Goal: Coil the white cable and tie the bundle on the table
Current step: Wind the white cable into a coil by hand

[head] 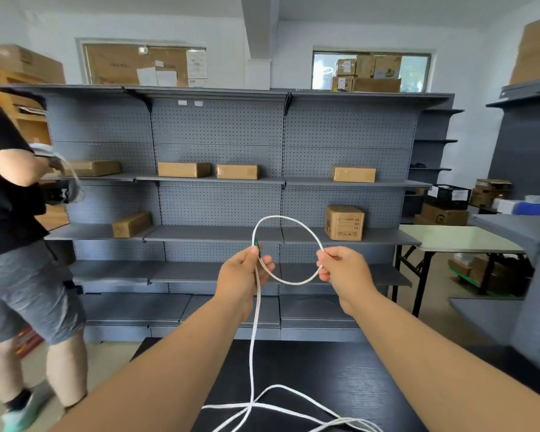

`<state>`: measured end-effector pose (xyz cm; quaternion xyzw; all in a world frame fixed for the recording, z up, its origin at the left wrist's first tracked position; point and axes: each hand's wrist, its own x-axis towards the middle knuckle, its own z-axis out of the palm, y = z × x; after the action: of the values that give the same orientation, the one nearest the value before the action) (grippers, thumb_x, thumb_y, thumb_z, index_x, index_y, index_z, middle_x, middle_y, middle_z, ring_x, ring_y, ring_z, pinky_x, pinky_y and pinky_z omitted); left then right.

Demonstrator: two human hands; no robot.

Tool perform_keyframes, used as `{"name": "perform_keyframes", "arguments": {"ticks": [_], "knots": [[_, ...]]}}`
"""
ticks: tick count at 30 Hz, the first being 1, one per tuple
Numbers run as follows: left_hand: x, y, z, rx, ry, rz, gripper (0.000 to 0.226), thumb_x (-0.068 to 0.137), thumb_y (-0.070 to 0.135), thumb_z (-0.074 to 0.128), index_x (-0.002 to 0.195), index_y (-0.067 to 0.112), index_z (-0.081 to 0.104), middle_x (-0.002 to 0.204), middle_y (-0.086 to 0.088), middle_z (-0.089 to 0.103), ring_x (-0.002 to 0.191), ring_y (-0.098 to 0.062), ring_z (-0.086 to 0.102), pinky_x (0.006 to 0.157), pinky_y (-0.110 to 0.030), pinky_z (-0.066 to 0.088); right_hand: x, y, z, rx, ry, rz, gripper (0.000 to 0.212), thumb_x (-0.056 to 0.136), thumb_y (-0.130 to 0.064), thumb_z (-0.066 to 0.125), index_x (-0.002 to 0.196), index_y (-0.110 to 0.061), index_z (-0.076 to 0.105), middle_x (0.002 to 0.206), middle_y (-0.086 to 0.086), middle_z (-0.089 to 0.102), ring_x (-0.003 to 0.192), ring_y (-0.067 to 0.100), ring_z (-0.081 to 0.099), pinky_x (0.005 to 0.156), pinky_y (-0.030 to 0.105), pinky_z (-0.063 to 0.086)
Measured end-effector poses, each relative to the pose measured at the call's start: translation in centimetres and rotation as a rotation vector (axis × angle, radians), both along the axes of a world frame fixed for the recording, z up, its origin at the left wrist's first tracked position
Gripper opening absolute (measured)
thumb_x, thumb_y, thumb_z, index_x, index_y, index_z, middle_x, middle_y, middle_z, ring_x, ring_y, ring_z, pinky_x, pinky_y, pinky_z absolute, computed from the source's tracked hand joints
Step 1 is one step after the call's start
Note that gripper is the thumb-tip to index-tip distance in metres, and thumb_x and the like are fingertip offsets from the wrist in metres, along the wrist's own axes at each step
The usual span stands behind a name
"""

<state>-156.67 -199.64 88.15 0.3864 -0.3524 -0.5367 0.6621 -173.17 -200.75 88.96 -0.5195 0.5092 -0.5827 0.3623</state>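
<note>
Both of my hands are raised above the black table (340,378), holding a single loop of the white cable (289,220). My left hand (242,274) pinches the cable where the loop crosses, and a small green connector (256,243) pokes out above its fingers. My right hand (343,268) grips the right side of the loop. From the left hand the cable drops straight down to the table, where the loose remainder lies in slack curves near the front edge.
Grey pegboard shelving (219,182) with several cardboard boxes stands just behind the table. A person in a black shirt and grey shorts (10,219) stands at the left. A white folding table (462,238) and more boxes are at the right.
</note>
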Motion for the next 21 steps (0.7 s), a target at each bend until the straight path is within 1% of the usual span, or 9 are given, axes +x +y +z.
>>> {"name": "perform_keyframes", "arguments": {"ticks": [2,5,8,10,11,14,16,19,21], "knots": [[0.1,0.0,0.3,-0.018,-0.001,-0.013,0.02,0.1,0.018,0.04,0.104,0.011,0.058,0.069,-0.001,0.061,0.068,-0.015,0.063,0.074,-0.026,0.052,0.2,0.0,-0.2,0.028,0.005,0.003,0.015,0.093,-0.009,0.053,0.08,-0.013,0.06,0.072,0.003,0.058,0.058,0.012,0.05,0.06,0.022,0.047],[0.3,0.0,0.5,-0.041,-0.069,-0.032,0.021,0.1,0.013,0.037,0.105,0.007,0.056,0.072,-0.002,0.056,0.07,-0.015,0.058,0.075,-0.026,0.049,0.6,0.2,-0.5,0.068,0.001,0.02,0.018,0.093,-0.009,0.052,0.076,-0.011,0.059,0.071,0.005,0.057,0.058,0.012,0.049,0.061,0.023,0.049],[0.9,-0.3,0.6,-0.066,-0.233,-0.022,0.02,0.099,0.013,0.042,0.102,0.006,0.06,0.072,-0.002,0.059,0.067,-0.014,0.058,0.073,-0.024,0.048,0.5,0.2,-0.6,0.093,0.12,0.028,0.02,0.092,-0.012,0.053,0.074,-0.014,0.06,0.076,0.006,0.06,0.063,0.015,0.052,0.074,0.032,0.053],[1.3,-0.4,1.0,-0.078,-0.343,-0.012,0.018,0.097,0.012,0.046,0.095,0.008,0.063,0.073,-0.003,0.063,0.066,-0.013,0.059,0.072,-0.023,0.05,0.2,0.3,-0.3,0.072,0.286,0.025,0.011,0.091,-0.018,0.055,0.088,-0.015,0.064,0.088,0.004,0.063,0.078,0.018,0.057,0.087,0.041,0.052],[1.4,-0.4,1.3,-0.086,-0.403,-0.011,0.016,0.096,0.012,0.048,0.094,0.008,0.064,0.073,-0.004,0.064,0.067,-0.013,0.06,0.072,-0.023,0.051,0.2,0.4,0.0,0.053,0.37,0.025,0.015,0.091,-0.02,0.054,0.099,-0.014,0.065,0.097,0.003,0.064,0.088,0.02,0.058,0.091,0.041,0.05],[1.8,-0.3,2.4,-0.125,-0.611,-0.02,0.011,0.093,0.011,0.054,0.089,0.01,0.064,0.074,-0.003,0.067,0.067,-0.013,0.062,0.075,-0.022,0.052,0.2,0.7,1.3,-0.031,0.528,0.026,0.032,0.092,-0.025,0.054,0.123,-0.014,0.056,0.117,0.003,0.061,0.109,0.02,0.056,0.091,0.033,0.043],[1.9,-0.2,3.0,-0.144,-0.711,-0.038,0.009,0.09,0.01,0.058,0.082,0.012,0.061,0.073,-0.003,0.068,0.064,-0.012,0.063,0.075,-0.023,0.052,0.4,0.6,2.1,-0.126,0.623,0.041,0.037,0.092,-0.025,0.054,0.127,-0.015,0.051,0.122,0.002,0.06,0.11,0.018,0.056,0.091,0.029,0.041],[2.0,0.0,3.8,-0.132,-0.845,-0.099,0.011,0.088,0.009,0.061,0.077,0.012,0.06,0.069,0.0,0.069,0.057,-0.006,0.062,0.067,-0.019,0.051,0.7,0.4,3.0,-0.242,0.805,0.083,0.041,0.092,-0.024,0.056,0.131,-0.015,0.048,0.129,0.002,0.057,0.117,0.018,0.053,0.099,0.031,0.04],[2.0,0.0,4.3,-0.122,-0.913,-0.143,0.011,0.087,0.01,0.063,0.076,0.012,0.061,0.067,0.002,0.07,0.058,-0.007,0.064,0.074,-0.028,0.052,0.8,0.3,3.3,-0.306,0.922,0.117,0.042,0.092,-0.023,0.056,0.132,-0.015,0.048,0.132,0.002,0.055,0.123,0.019,0.049,0.104,0.037,0.038]]}}
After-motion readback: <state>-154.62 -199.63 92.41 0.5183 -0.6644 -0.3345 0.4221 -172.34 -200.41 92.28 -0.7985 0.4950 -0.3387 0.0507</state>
